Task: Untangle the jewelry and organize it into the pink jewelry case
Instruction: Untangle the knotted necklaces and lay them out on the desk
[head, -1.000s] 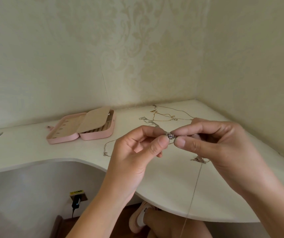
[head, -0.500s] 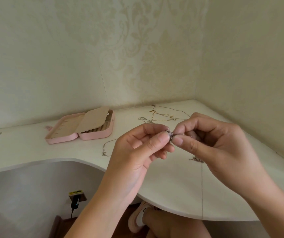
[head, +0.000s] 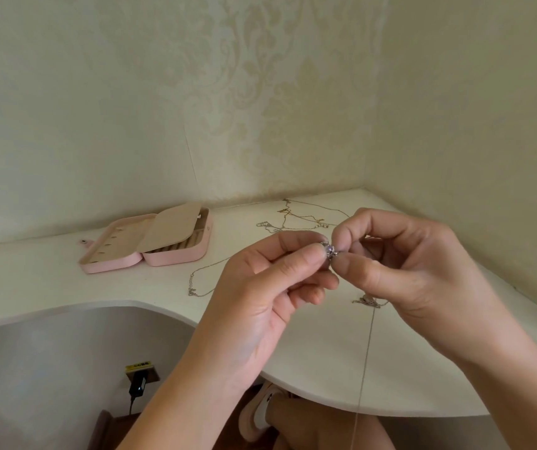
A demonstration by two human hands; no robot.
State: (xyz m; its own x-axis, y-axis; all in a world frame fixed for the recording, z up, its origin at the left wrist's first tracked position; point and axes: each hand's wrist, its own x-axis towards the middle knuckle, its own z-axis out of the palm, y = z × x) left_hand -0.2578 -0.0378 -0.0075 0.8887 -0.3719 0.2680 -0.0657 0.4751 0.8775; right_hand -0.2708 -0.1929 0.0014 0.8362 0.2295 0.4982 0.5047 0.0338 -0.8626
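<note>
A small pendant (head: 329,249) is pinched above the desk (head: 325,352) between left hand (head: 260,297) and right hand (head: 413,271). A thin chain (head: 366,352) hangs below. The open case (head: 147,241) lies left; more chains (head: 293,219) lie behind.

White curved desk (head: 66,280), open pink jewelry case (head: 150,241), tangled chains (head: 293,219), silver chain (head: 202,280)

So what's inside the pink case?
The pink jewelry case lies open: small marks on the left half's beige lining, padded rolls in the right. A beige flap covers most of that half.
</note>
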